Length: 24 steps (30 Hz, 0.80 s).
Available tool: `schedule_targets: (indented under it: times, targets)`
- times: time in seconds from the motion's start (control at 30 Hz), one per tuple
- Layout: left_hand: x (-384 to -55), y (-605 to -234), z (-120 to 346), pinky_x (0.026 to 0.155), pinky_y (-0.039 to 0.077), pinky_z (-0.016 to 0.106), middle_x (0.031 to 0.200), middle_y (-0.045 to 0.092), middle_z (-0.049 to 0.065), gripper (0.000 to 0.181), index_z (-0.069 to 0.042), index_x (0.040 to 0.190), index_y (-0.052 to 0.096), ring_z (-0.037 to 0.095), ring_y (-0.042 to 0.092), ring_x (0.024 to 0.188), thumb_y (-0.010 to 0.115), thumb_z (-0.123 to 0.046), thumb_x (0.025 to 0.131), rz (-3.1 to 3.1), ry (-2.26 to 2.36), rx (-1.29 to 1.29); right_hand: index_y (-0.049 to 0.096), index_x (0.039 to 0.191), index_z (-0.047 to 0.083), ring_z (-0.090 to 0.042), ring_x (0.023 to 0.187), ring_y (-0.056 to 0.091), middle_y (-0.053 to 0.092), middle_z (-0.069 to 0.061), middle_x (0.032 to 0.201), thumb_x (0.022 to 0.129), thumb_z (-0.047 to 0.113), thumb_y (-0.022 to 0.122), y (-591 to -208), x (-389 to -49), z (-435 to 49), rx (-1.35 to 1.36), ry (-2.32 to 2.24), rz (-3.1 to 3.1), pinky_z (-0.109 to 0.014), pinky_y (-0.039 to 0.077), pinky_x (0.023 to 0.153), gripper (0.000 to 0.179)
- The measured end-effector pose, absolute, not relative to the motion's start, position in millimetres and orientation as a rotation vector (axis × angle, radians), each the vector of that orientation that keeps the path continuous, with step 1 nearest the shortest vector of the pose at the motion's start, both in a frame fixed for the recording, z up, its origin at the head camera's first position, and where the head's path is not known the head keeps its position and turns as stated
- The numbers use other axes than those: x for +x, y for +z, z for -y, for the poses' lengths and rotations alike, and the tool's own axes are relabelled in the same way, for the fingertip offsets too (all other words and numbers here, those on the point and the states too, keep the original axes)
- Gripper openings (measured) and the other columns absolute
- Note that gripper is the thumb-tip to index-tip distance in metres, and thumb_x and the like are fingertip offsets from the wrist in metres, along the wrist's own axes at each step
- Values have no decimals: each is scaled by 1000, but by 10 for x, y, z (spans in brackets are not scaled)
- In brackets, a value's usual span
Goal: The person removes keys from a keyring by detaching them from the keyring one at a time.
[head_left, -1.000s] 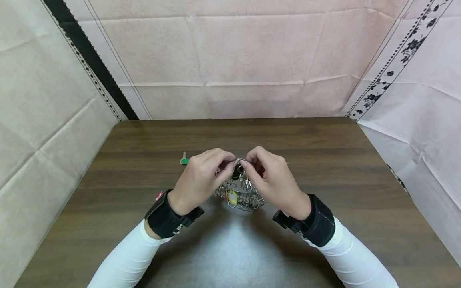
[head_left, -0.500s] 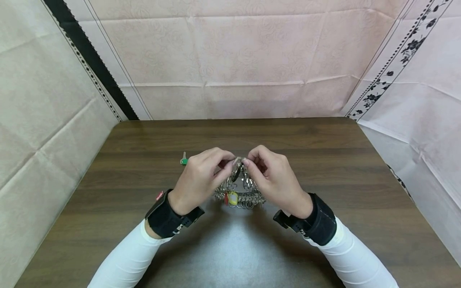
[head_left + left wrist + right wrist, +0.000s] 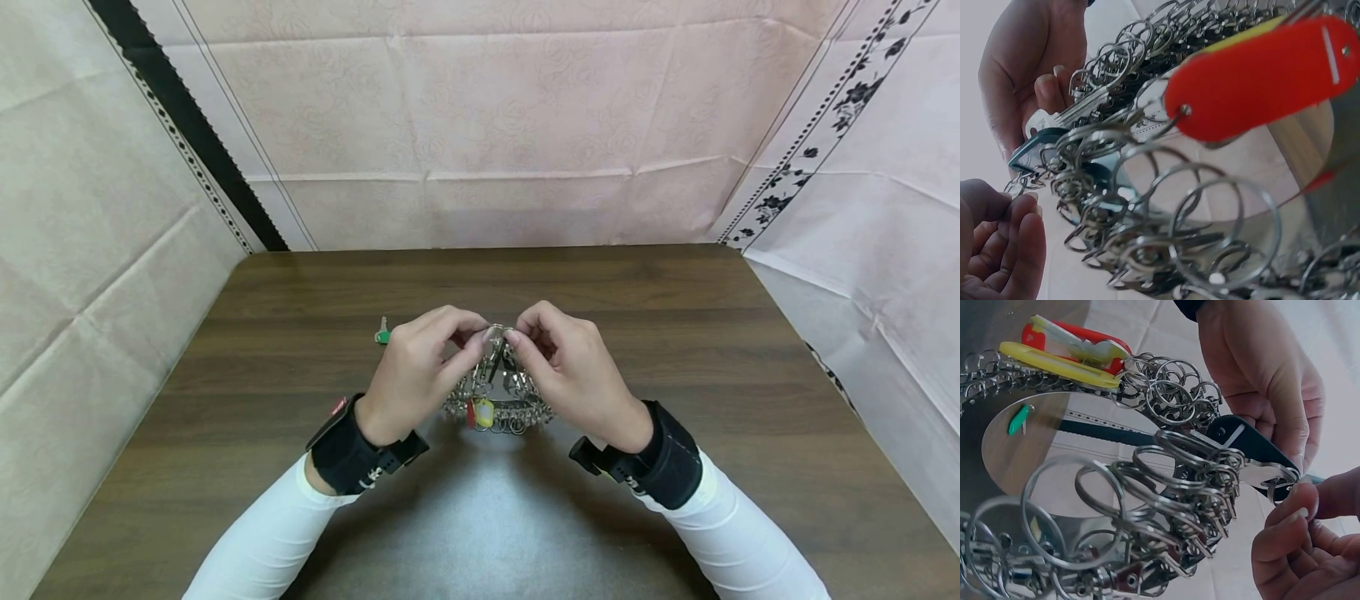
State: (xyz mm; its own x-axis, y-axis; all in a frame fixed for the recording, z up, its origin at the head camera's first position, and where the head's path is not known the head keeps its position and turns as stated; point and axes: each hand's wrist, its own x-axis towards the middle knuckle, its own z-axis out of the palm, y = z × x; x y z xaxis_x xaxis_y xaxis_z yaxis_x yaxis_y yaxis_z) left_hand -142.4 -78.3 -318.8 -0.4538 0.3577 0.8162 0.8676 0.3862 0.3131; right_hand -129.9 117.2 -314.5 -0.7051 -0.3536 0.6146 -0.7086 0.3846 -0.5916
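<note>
My left hand [image 3: 420, 367] and right hand [image 3: 573, 367] meet over a cluster of metal split rings and clasps [image 3: 517, 417]. The fingertips of both pinch a small split ring [image 3: 1280, 487], seen in the right wrist view. A silver key [image 3: 1261, 470] and a dark green plastic tag [image 3: 1254, 447] are close to that ring; how they are joined is partly hidden by fingers. On the cluster hang a red key tag [image 3: 1260, 81] and a yellow one [image 3: 1057, 365]. Many larger rings [image 3: 1229, 231] stand out along its curved band.
A green-headed key [image 3: 382, 336] lies on the wooden table [image 3: 480, 283], beyond my left hand. Patterned pale cloth [image 3: 487, 125] hangs behind the table and along both sides.
My right hand has shifted slightly up and right, while the left has barely moved. Between the hands the dark tag has turned to a narrower angle. The green-headed key stays put.
</note>
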Motion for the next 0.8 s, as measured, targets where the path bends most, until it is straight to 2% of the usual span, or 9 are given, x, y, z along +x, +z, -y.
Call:
schedule_targets:
  times: [0.43, 0.8]
  targets:
    - [-1445, -3258, 739, 67, 52, 23, 86, 67, 4, 7, -4, 93, 65, 6, 58, 76, 63, -10, 90, 1975, -1166, -970, 56, 90, 8, -10, 55, 43, 50, 0, 69, 95, 15, 57, -3136, -1311, -1172, 901, 1322, 2317, -25, 36, 47, 9]
    - [-1441, -3253, 730, 69, 52, 22, 85, 67, 5, 9, -4, 93, 66, 7, 58, 75, 65, -12, 90, 1952, -1196, -963, 60, 100, 7, -10, 61, 46, 54, 1, 76, 96, 15, 57, -3169, -1333, -1156, 954, 1330, 2224, -25, 39, 51, 10]
